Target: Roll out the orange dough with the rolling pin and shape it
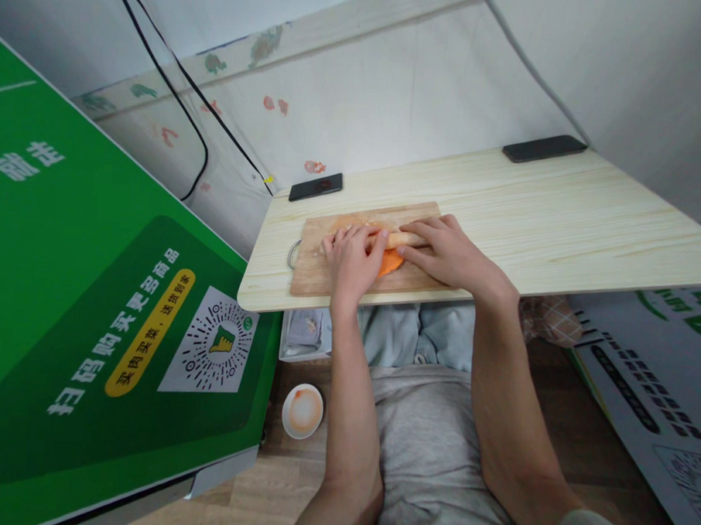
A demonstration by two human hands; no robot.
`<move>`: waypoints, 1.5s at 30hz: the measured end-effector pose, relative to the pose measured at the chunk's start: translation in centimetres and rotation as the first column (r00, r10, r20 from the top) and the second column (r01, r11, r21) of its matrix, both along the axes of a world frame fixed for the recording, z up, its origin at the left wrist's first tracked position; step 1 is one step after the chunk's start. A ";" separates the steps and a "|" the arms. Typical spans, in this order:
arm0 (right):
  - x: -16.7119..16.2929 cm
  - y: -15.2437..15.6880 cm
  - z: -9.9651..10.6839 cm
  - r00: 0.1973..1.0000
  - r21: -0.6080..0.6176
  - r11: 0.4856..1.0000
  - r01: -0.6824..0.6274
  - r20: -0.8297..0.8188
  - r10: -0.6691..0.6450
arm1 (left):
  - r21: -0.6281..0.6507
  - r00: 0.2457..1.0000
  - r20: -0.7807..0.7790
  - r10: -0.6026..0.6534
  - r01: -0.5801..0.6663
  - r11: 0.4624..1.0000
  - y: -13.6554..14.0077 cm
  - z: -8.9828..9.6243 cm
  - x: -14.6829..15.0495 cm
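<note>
A wooden rolling pin [406, 240] lies across a flat orange piece of dough [390, 263] on a wooden cutting board [312, 280]. Over the pin's left part sits my left hand [355, 255], its fingers laid across the far side and the thumb toward the middle; the palm hides that end. My right hand [444, 247] holds the right part, fingers over the top and thumb on the near side. Some pale crumbs and an orange smear show on the board beyond the pin.
The board lies on a light wood-grain tabletop [567, 218]. Two dark phones [316, 187] [544, 149] lie by the wall. A green panel [94, 282] stands at the left. Below the table, a white bowl [303, 411] with orange residue and a white box [292, 345] show.
</note>
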State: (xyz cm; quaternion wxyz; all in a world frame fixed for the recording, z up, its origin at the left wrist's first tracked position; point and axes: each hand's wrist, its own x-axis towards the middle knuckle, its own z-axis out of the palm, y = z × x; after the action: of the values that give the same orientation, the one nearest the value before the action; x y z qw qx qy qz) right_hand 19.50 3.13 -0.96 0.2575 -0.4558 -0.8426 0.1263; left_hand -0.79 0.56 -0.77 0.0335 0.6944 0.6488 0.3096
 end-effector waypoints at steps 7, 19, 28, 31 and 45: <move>0.0 0.0 -0.1 1.000 0.014 1.000 0.003 -0.003 -0.003 | 0.002 1.000 -0.006 0.001 -0.001 1.000 -0.1 0.1 0.0; -0.1 -0.2 0.2 1.000 -0.001 1.000 0.009 -0.005 -0.009 | 0.001 1.000 -0.001 0.007 -0.007 1.000 -0.1 0.0 0.0; -0.1 -0.2 0.1 1.000 -0.002 1.000 0.017 -0.007 -0.017 | 0.002 1.000 -0.003 0.002 -0.002 1.000 -0.1 0.0 0.0; -0.1 -0.1 0.0 1.000 0.001 1.000 0.013 -0.008 -0.013 | -0.005 1.000 -0.015 0.008 -0.008 1.000 0.0 0.0 0.0; -0.1 -0.1 0.0 1.000 0.002 1.000 0.009 -0.013 -0.009 | 0.004 1.000 0.013 0.001 -0.001 1.000 -0.1 0.1 0.1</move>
State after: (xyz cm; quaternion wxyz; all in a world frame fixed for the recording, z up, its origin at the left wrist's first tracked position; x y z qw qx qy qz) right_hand 19.41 3.05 -0.93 0.2639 -0.4583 -0.8391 0.1271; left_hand -0.73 0.49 -0.72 0.0364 0.6921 0.6483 0.3153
